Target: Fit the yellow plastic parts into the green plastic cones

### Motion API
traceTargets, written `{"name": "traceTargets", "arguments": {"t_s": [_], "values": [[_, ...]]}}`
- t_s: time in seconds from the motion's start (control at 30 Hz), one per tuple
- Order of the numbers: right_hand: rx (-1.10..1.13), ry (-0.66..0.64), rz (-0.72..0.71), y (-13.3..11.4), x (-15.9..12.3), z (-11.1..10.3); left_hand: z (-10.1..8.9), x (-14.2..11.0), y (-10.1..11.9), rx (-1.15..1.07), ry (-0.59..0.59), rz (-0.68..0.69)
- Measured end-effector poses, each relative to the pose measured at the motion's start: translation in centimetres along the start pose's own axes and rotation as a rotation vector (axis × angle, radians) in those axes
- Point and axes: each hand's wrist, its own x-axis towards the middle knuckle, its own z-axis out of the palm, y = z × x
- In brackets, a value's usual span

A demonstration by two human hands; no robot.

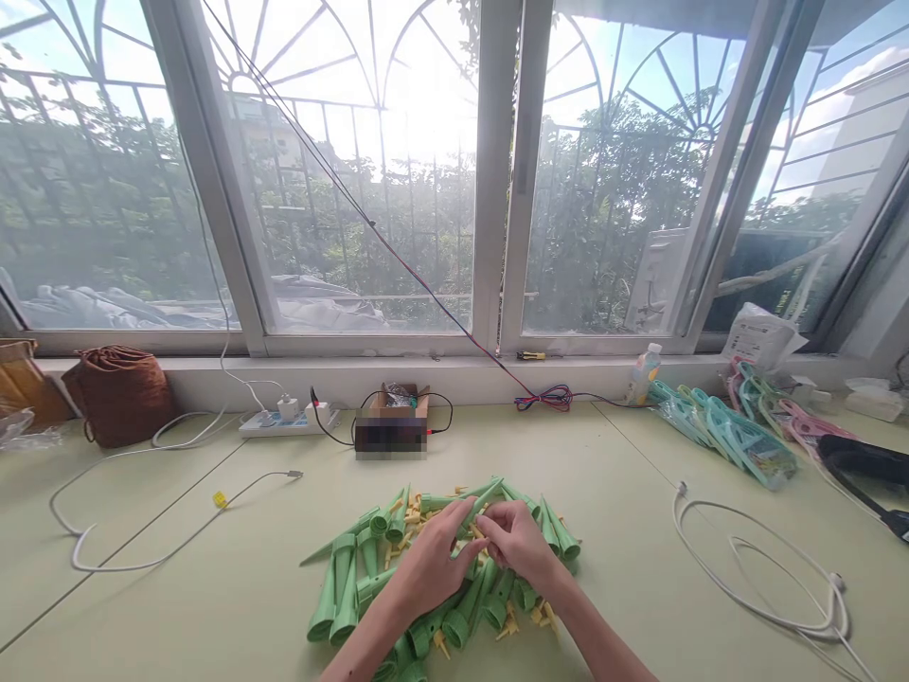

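A heap of green plastic cone-shaped spikes point(355, 578) mixed with small yellow plastic pieces point(507, 625) lies on the pale green table point(213, 606) in front of me. My left hand point(433, 564) rests over the middle of the heap, fingers closed round a green spike point(477, 502) that points up and to the right. My right hand point(518, 540) meets it from the right, fingertips pinched at the same spot on a small yellow piece. Both hands touch above the pile.
A white power strip point(288, 421) with cables, a small cardboard box point(398, 403) and a brown bag point(117, 393) stand along the window sill. White cables point(781, 606) lie left and right. Teal and pink plastic hangers point(739, 436) and a bottle point(643, 374) sit at the back right.
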Motion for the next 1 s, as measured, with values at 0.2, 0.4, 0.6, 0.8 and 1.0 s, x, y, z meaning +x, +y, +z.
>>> {"name": "traceTargets", "arguments": {"t_s": [0.2,0.4,0.6,0.8,1.0], "values": [[-0.028,-0.004,-0.013,-0.3,-0.2,0.0,0.0,0.0,0.0,0.007,0.005,0.003],[-0.127,0.006,-0.062,-1.1,-0.3,0.0,0.1,0.0,-0.4,0.039,-0.006,0.022],[-0.163,0.012,-0.069,-1.9,-0.5,0.1,0.2,-0.2,-0.5,0.054,-0.024,0.016],[-0.084,0.006,-0.034,-1.2,-0.3,0.0,0.3,-0.2,-0.4,0.038,-0.022,0.018],[0.104,-0.043,0.048,-0.1,0.1,-0.1,0.2,-0.1,0.0,0.016,-0.01,0.042]]}}
